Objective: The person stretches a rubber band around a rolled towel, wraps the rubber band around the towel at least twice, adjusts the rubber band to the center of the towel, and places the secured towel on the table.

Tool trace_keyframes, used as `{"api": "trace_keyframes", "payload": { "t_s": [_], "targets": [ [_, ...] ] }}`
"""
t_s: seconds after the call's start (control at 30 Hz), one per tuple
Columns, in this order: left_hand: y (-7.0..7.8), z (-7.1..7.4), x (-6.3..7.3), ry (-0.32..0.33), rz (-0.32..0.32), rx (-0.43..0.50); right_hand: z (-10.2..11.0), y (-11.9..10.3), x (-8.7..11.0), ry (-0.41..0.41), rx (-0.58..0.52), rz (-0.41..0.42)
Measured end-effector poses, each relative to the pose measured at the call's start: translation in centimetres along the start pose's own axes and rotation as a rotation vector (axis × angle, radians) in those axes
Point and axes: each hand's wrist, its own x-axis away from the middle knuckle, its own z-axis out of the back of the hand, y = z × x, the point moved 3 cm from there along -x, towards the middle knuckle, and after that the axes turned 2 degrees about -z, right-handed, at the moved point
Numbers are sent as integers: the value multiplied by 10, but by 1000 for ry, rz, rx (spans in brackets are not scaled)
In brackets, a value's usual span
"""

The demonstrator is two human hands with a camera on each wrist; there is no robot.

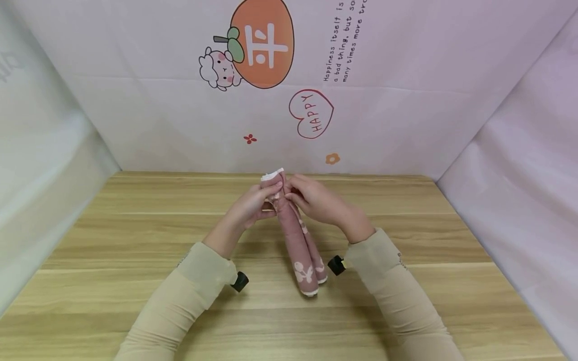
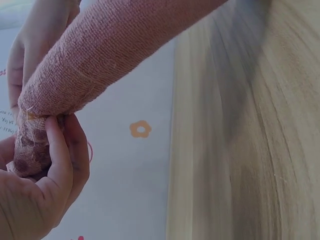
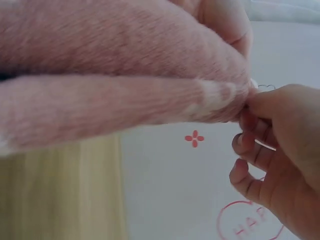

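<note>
A dusty-pink towel (image 1: 292,230) with white cherry patterns is rolled into two long lobes, drawn in at a narrow neck near its upper end. In the left wrist view its looped terry pile shows, with a thin yellowish band (image 2: 34,115) at the neck. My left hand (image 1: 254,204) grips the short bunched end just above the neck, where a white hem sticks up. From the other side, my right hand (image 1: 318,198) pinches at the neck between thumb and forefinger. In the right wrist view its other fingers (image 3: 241,172) curl loosely below the cloth.
A wood-grain table (image 1: 180,321) lies under both arms. White cloth walls close in the back and sides; the back wall (image 1: 397,120) carries printed drawings and lettering. Each sleeve cuff bears a small black wrist camera (image 1: 336,264).
</note>
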Motion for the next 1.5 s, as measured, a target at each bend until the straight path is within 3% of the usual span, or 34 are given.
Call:
{"api": "trace_keyframes", "payload": {
  "t_s": [0.23,0.53,1.0,1.17,1.33,1.5],
  "targets": [
    [-3,2,1,11,33,26,-9,7,4,15,-172,-52],
    [-5,7,3,16,27,34,-17,5,4,121,-144,31],
    [-6,3,4,20,48,45,-18,10,6,177,-160,84],
    [-9,0,2,13,61,39,-17,11,7,121,-231,68],
    [-10,-1,2,0,69,9,-12,10,6,24,-405,-20],
    [-10,-5,1,-32,57,0,-8,9,5,20,-471,-67]
  ]
}}
